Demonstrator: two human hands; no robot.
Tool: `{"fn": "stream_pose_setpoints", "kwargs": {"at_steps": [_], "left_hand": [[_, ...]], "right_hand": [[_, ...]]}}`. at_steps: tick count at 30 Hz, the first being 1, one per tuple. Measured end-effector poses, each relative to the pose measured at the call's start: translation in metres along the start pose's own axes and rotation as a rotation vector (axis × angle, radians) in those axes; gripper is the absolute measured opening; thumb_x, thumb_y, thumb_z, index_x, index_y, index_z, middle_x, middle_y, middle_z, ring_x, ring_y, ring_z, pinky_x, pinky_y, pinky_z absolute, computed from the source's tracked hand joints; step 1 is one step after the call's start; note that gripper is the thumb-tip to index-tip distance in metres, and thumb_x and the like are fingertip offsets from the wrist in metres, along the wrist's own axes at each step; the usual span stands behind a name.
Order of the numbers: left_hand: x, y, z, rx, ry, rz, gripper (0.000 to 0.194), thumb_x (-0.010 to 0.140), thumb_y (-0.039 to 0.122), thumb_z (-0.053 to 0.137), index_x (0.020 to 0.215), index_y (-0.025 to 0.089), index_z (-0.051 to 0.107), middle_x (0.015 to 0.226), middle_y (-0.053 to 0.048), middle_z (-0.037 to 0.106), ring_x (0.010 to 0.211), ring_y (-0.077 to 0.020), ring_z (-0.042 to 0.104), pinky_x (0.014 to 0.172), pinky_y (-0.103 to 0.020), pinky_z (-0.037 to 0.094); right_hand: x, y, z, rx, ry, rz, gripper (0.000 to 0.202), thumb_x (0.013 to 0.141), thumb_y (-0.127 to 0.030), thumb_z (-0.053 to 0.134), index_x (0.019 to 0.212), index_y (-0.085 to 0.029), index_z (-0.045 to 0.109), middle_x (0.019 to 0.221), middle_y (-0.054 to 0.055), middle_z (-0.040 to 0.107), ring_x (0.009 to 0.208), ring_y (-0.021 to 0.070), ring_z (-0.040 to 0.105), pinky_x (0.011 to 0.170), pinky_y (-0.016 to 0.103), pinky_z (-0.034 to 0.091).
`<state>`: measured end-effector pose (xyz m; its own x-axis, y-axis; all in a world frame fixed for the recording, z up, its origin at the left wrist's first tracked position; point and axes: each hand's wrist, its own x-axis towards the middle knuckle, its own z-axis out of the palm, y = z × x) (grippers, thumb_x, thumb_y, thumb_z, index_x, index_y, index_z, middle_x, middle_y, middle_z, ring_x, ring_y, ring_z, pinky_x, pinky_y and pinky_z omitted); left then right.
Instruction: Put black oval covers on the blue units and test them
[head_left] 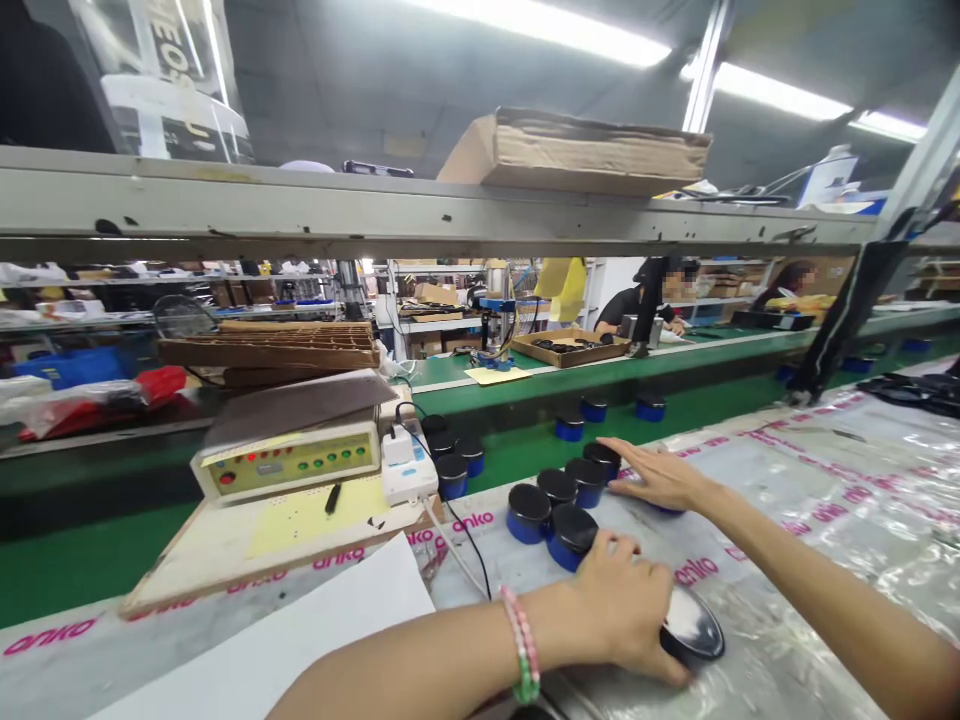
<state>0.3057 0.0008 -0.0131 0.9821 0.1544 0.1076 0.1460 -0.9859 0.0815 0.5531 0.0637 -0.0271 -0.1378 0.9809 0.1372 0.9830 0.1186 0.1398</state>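
Several round black-topped blue caps stand on the plastic-covered bench, among them a front cap (574, 535) and a left cap (529, 512). My left hand (626, 605), with a pink and green bead bracelet on its wrist, is beside the front cap. Its fingers are curled and its thumb rests by a shiny oval object (691, 625) with a dark rim. Whether it grips that object is unclear. Farther back, my right hand (656, 475) has its fingers stretched out, the tips touching the rearmost cap (601, 460) of the group. Part of another blue piece shows under its palm.
A control box (289, 455) and white power strip (409, 468) sit at the left, with a cable running forward. White paper (300, 650) lies in front. More caps stand on the green belt (517, 450). A shelf (375, 210) crosses overhead. People sit beyond.
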Motion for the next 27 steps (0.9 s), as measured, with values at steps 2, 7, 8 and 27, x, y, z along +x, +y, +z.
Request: {"fn": "stream_pose_setpoints", "kwargs": {"at_steps": [2,7,8,27], "left_hand": [[-0.004,-0.015,-0.013,-0.028,-0.023,0.009,0.082,0.063,0.065,0.066,0.119,0.008,0.05,0.115,-0.015,0.06,0.109,-0.0318,0.049,0.095,-0.043,0.04],[-0.043,-0.098,-0.073,0.057,0.099,-0.392,0.05,0.086,0.051,0.053,0.127,0.024,0.046,0.127,-0.006,0.052,0.115,-0.021,0.049,0.094,-0.035,0.044],[-0.05,-0.116,-0.077,0.095,0.11,-0.518,0.043,0.089,0.043,0.051,0.125,0.019,0.048,0.127,-0.01,0.051,0.113,-0.0235,0.051,0.093,-0.041,0.045],[-0.074,-0.124,-0.075,0.292,0.294,-0.446,0.057,0.091,0.052,0.044,0.134,0.017,0.033,0.129,-0.014,0.045,0.112,-0.026,0.049,0.09,-0.041,0.045]], "right_hand": [[0.001,-0.001,-0.001,0.002,0.009,-0.01,0.075,0.087,-0.057,0.042,0.148,-0.022,0.016,0.147,0.014,0.033,0.107,0.0312,0.058,0.081,0.043,0.047],[0.013,-0.011,-0.007,0.011,0.01,-0.045,0.062,0.083,-0.049,0.045,0.142,-0.034,0.032,0.141,0.008,0.043,0.086,0.0297,0.066,0.068,0.041,0.049],[0.015,-0.014,-0.009,0.013,0.016,-0.034,0.058,0.084,-0.046,0.045,0.14,-0.033,0.036,0.137,0.008,0.047,0.083,0.0287,0.067,0.067,0.04,0.048],[-0.059,-0.094,-0.035,0.395,-0.047,0.157,0.051,0.092,-0.057,0.03,0.13,-0.027,0.045,0.126,0.005,0.055,0.094,0.0205,0.064,0.08,0.029,0.05]]}}
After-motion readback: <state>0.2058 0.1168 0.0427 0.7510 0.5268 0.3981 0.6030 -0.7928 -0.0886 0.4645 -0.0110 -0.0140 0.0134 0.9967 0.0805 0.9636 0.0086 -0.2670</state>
